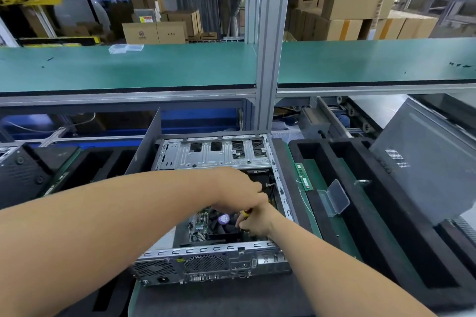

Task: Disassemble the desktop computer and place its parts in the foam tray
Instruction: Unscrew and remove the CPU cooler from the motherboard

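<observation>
I see both hands inside open computer case (213, 154). Right hand (255, 224) grips screwdriver (246, 213) beside fan (223, 219); left hand (239, 193) above, fingers curled, grasp unclear.

Two bare forearms and hands, no sleeves, gloves or jewellery visible.

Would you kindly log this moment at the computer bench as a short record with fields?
Computer case: open, on the bench
Right hand: grips a yellow-handled screwdriver inside the case
Left hand: reaching in above the right; what it holds is hidden
Cooler fan: still in the case
Foam tray: right of the case
Memory stick: in tray
</observation>
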